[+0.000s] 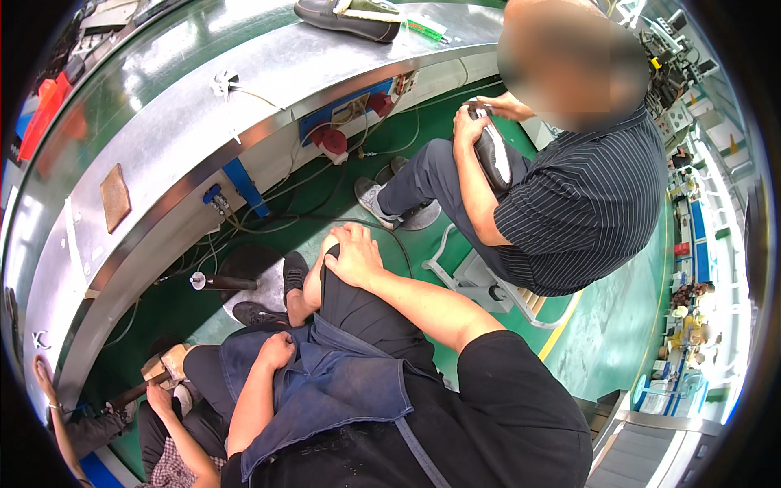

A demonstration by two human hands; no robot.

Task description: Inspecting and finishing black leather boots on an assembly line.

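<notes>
Left grip (277, 350) — palm side hidden, apparently.

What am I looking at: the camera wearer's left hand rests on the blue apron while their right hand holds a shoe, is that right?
One thing is off: in the head view, the right hand rests on the knee. It's the co-worker in the striped shirt who holds a dark shoe. The left hand does rest on the blue apron.

Dark shoe (350, 23), brown pad (115, 198) on metal bench (179, 122); green floor (439, 106) below.
</notes>
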